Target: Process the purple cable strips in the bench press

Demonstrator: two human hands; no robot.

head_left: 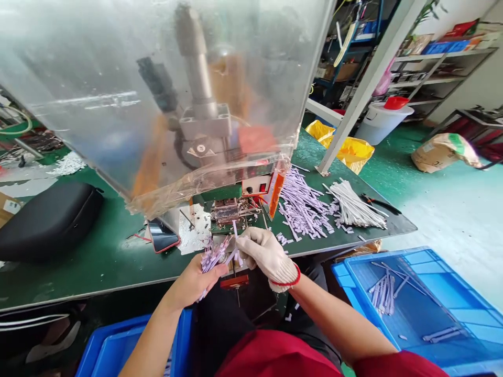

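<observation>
Head view: the left hand [196,280] is closed round a bundle of lilac strips [213,255], thumb across it, on the near side of the metal fixture [227,211]. The gloved right hand [265,254], finger and thumb together, appears to pinch a single strip [234,230] whose far end reaches the fixture. The strips look light, thin and bendable, probably slippery against one another, so the bundle is best gripped round its middle and one strip near its end; the exposed tips look the most fragile part. Right of the fixture lies a loose lilac pile [304,201], with white strips [353,204] and pliers [381,204] farther right. Left of it are a phone [163,235] and, farther off, a black case [49,220].
</observation>
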